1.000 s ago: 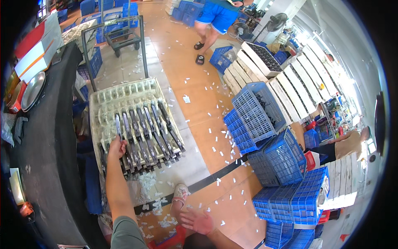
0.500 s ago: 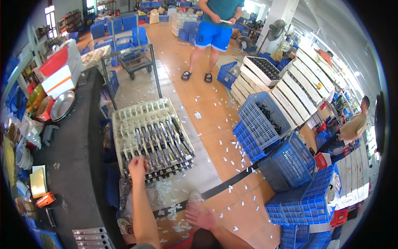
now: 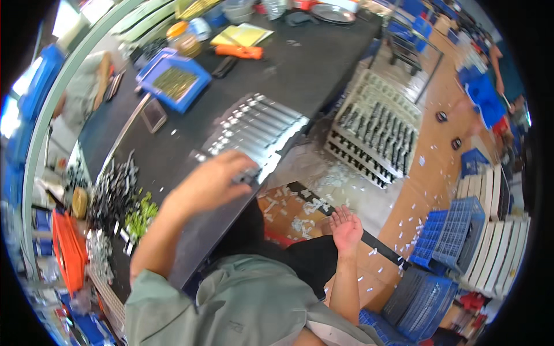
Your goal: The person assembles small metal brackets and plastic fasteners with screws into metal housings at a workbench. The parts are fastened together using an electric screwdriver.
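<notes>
On the dark bench a row of silver metal strips [image 3: 259, 127] lies side by side, close to the bench edge. My left hand [image 3: 216, 179] is at the near end of that row, its fingers and thumb closed around the end of a metal strip [image 3: 249, 175]; blur hides the details. My right hand [image 3: 347, 229] is held palm up over my lap, fingers apart, with nothing in it. Beyond the bench edge, a cream tray [image 3: 378, 92] holds several long black-and-silver parts [image 3: 384, 127] in rows.
A blue tray of small greenish pieces [image 3: 175, 83], an orange-handled tool [image 3: 239, 52] and a phone [image 3: 153, 115] lie on the bench. Piles of black parts [image 3: 114, 187] and green parts [image 3: 141, 216] sit left. Blue crates [image 3: 450, 230] stand right; paper scraps litter the floor.
My view has swung left toward the bench. My left hand has gone from the cream tray's parts to the metal strips. The right hand has lifted and turned palm up.
</notes>
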The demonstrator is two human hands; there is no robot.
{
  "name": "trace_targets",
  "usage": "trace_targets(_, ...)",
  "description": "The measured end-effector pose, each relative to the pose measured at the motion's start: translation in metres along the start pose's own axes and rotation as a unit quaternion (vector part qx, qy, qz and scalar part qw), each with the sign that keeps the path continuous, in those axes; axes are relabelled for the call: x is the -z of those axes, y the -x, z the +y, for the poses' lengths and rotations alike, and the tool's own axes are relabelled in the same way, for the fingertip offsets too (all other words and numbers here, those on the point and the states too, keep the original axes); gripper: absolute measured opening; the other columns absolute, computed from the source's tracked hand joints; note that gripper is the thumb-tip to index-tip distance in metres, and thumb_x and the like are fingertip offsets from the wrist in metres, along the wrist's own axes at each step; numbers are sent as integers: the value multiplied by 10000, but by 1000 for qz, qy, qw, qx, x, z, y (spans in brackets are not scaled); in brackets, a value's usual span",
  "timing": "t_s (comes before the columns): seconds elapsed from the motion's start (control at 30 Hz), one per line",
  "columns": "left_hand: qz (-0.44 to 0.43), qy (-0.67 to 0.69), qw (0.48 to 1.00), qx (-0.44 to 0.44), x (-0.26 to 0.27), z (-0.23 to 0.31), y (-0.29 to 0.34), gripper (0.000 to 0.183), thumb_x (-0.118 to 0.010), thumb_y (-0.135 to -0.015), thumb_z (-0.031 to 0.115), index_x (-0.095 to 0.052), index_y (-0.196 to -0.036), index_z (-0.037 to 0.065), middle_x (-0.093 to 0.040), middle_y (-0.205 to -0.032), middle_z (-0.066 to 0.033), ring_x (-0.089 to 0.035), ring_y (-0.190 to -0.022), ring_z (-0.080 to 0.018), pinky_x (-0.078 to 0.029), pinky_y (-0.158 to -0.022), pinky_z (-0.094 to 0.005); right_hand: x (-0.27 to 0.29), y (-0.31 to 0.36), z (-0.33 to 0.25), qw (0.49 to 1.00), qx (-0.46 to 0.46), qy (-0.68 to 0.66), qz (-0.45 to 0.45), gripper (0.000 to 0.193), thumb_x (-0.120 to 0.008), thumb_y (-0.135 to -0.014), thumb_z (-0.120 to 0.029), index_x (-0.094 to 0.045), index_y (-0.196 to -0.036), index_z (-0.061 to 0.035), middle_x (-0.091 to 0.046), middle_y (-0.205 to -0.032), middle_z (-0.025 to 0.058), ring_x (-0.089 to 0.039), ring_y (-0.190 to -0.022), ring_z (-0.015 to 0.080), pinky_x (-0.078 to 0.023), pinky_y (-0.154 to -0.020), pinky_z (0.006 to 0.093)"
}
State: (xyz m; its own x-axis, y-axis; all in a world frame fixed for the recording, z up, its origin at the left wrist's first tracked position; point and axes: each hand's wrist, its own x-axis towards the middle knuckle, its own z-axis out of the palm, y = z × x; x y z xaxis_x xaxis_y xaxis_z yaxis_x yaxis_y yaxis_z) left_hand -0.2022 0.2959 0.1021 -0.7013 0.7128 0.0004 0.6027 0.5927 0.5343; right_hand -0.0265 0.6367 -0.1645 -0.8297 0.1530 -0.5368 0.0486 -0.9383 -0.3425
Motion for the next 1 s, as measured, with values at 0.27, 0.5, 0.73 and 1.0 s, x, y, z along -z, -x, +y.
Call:
trace_targets(0.27, -62, -214, 975, -17, 21, -118, 46, 853, -829, -681, 161, -402, -1419, 126, -414, -1435, -146, -423, -1315, -334, -369, -1094, -416, -77, 48, 90, 989, -90, 28, -113, 457, -497, -920, -290, -558, -1232, 39, -627, -1157, 196, -619, -1002, 318, -506, -883, 446)
trace_targets(0.5, -153, -218, 958, -102, 19, -150, 2, 925, -870, -623, 261, -404, -1405, 96, -455, -1334, -127, -465, -1237, -322, -385, -1069, -414, -128, 76, 128, 977, -130, 60, -158, 426, -464, -937, -234, -551, -1223, 68, -640, -1132, 220, -634, -985, 314, -508, -893, 435)
trace_targets(0.73, -170, -211, 956, -110, 18, -158, -1, 815, -856, -570, 335, -493, -1230, 23, -520, -1189, -156, -491, -1152, -323, -409, -998, -408, -184, 72, 155, 950, -194, 126, -211, 333, -492, -956, -176, -574, -1188, 48, -658, -1091, 190, -658, -947, 259, -525, -863, 384)
trace_targets(1.0, -264, -113, 958, 24, 18, -133, 20, 703, -825, -617, 355, -495, -1138, 15, -649, -964, -203, -640, -931, -377, -518, -821, -444, -206, 57, 185, 946, -225, 154, -174, 382, -489, -975, -218, -524, -1248, 46, -620, -1174, 209, -620, -1065, 283, -498, -956, 408)
